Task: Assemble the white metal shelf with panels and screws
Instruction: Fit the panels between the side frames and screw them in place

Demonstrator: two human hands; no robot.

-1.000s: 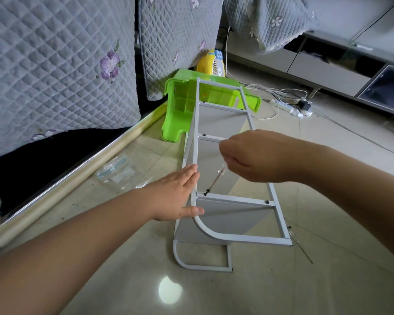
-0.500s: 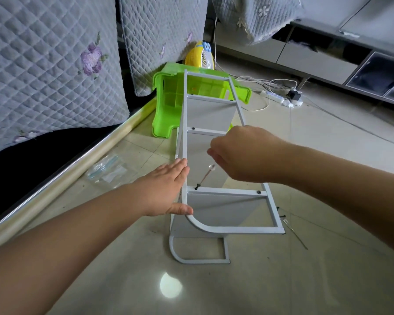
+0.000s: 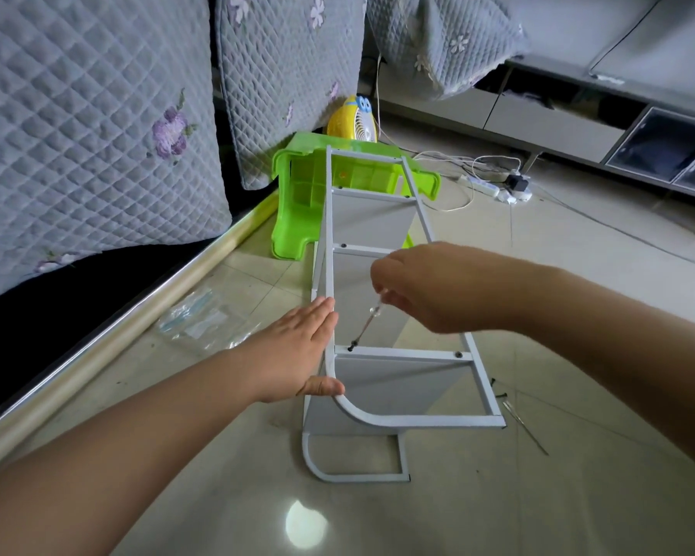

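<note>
Currently shelf frame (image 3: 378,315) lies on its side on the floor, left hand (image 3: 297,351) flat and open bracing its left rail, right hand (image 3: 426,286) pinching screwdriver (image 3: 368,325) on near-left screw (image 3: 350,348); light, stiff, tippy, so hold the rail.

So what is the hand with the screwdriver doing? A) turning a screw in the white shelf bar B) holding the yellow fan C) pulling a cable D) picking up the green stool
A: the right hand pinches a small screwdriver whose tip sits on a dark screw in the crossbar of the white shelf frame, while the left hand lies flat against the frame's side.
</note>
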